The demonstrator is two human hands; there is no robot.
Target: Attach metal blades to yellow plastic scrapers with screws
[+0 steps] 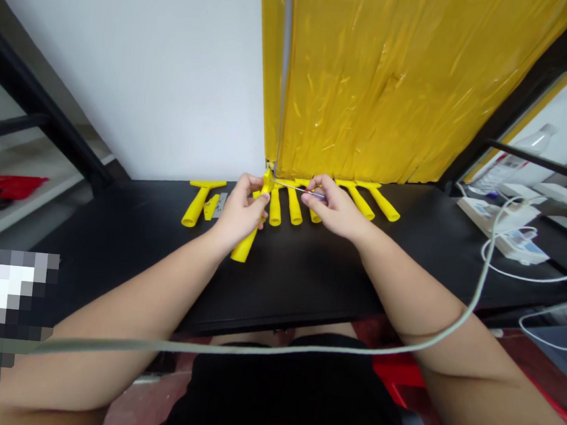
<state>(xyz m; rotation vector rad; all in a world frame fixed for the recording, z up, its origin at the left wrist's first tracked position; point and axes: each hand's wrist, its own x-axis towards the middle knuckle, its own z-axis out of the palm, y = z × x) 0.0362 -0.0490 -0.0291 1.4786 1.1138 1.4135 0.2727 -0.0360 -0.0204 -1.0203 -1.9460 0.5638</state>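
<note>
My left hand (241, 207) is closed around a yellow plastic scraper (243, 249), its handle pointing down towards me and its head up near the back panel. In my right hand (337, 209) is a screwdriver (292, 186) with a thin metal shaft and a purplish handle. The shaft points left, and its tip is at the scraper's head; whether it sits in a screw is too small to tell. Left of my hands lies another yellow scraper (195, 206), beside a small yellow plate (211, 207) and a grey metal piece (220, 204). Several yellow scrapers (296, 208) line the back, partly behind my right hand.
A black tabletop (277, 285) meets a white panel (176, 77) and a yellow film-covered panel (398, 84). A pale cable (261, 351) crosses in front of my arms. At right are a power strip (503, 225) and a clear bottle (514, 156); black frame bars (66, 134) flank the table.
</note>
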